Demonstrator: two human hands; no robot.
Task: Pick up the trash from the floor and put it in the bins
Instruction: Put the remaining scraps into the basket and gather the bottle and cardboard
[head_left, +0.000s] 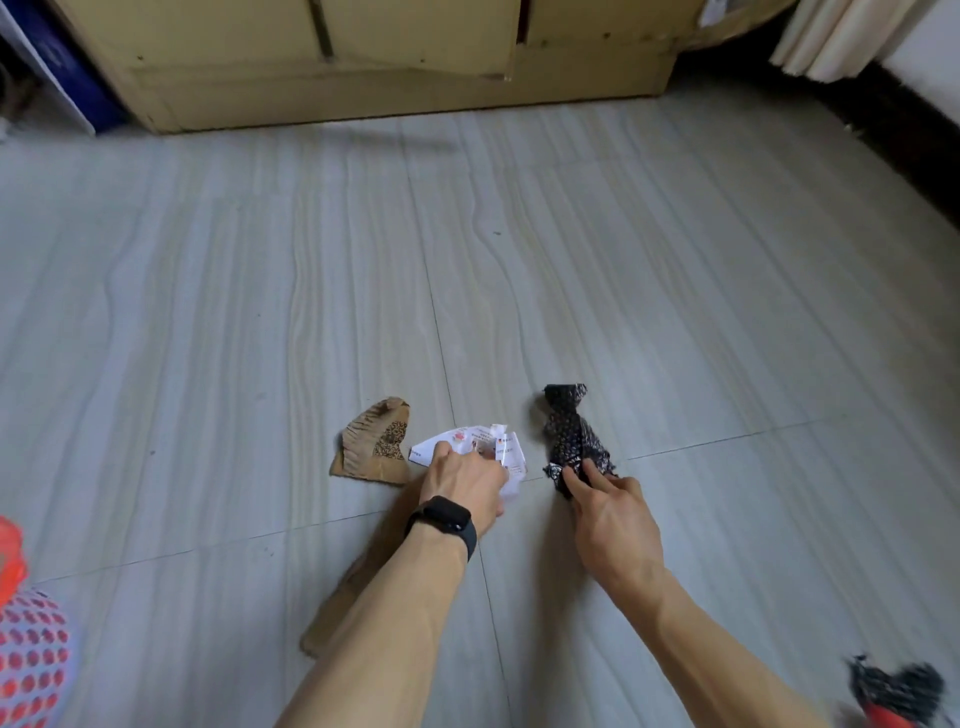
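Floor trash, none binned yet
1) white paper (431, 449): on floor, left hand (462, 483) clutching it
2) black wrapper (569, 431), right of paper: right hand (613, 514) pinching its near end
3) cardboard scrap (374, 447), left of paper: untouched

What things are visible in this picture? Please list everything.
crumpled paper: one, white, floor centre
dotted wrapper: one, black, right of paper
cardboard pieces: two, brown, left of paper, under left forearm
dotted object: one, red-white, lower left edge
blurred object: one, black-red, lower right corner
cabinet: one, beige, far side
floor: one, grey tiles
watch: one, black, left wrist
left hand: one, grips paper
right hand: one, pinches wrapper
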